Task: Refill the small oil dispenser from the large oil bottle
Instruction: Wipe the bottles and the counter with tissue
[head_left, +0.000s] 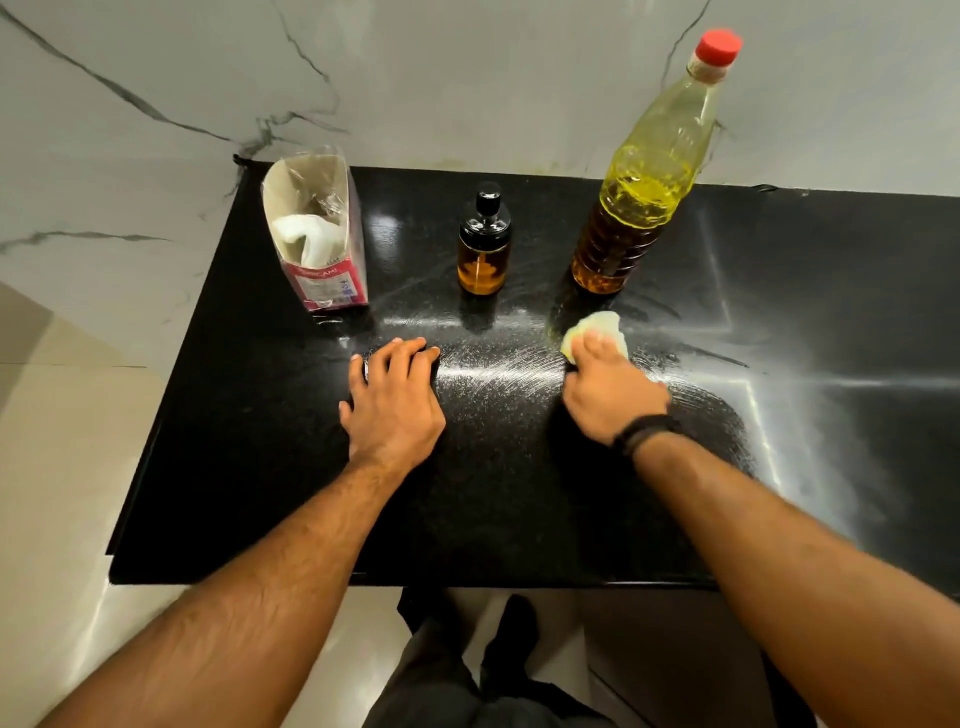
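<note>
pressing crumpled tissue (597, 332) onto speckled countertop (519, 467), right hand (610, 395).

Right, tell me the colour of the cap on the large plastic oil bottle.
Red: the cap on the large plastic oil bottle shows clearly in the head view.

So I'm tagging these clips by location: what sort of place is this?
Most likely a home kitchen: a polished black stone counter against marble-look wall panels, with a large oil bottle, a small oil dispenser and an opened tissue pack standing on it.
</note>
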